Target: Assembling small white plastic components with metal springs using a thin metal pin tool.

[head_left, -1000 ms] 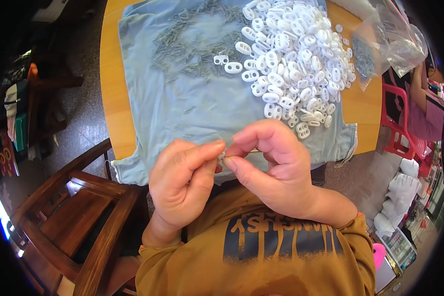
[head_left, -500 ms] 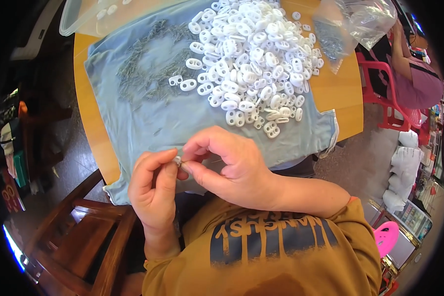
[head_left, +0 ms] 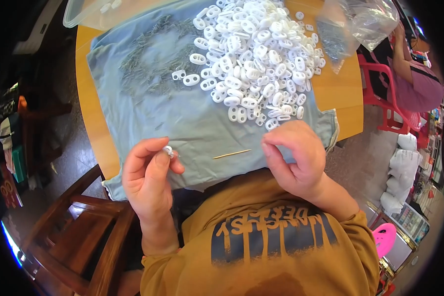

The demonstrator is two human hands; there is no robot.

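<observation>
My left hand [head_left: 150, 175] pinches a small white plastic cord-lock piece [head_left: 168, 150] between thumb and index finger; a fine metal spring [head_left: 175, 154] sticks out of it. My right hand [head_left: 298, 160] hovers over the cloth, just below the near edge of a heap of white two-hole oval cord-lock pieces [head_left: 254, 64]. Its thumb and index tips are drawn together; whatever may lie between them is too small to make out. On the cloth between the hands lies a thin pointed wooden stick [head_left: 232, 154], touched by neither hand.
A blue-grey cloth [head_left: 133, 126] covers much of the wooden table [head_left: 86, 98]. Small metal springs [head_left: 148, 59] are scattered left of the heap. A clear plastic tub [head_left: 91, 15] and plastic bags [head_left: 370, 24] stand beyond. A wooden chair [head_left: 84, 227] is at left; a person sits at right.
My hands have parted: the right has moved right, away from the piece, toward the heap's near edge. The left keeps the piece and has shifted slightly left. The stick now shows fully.
</observation>
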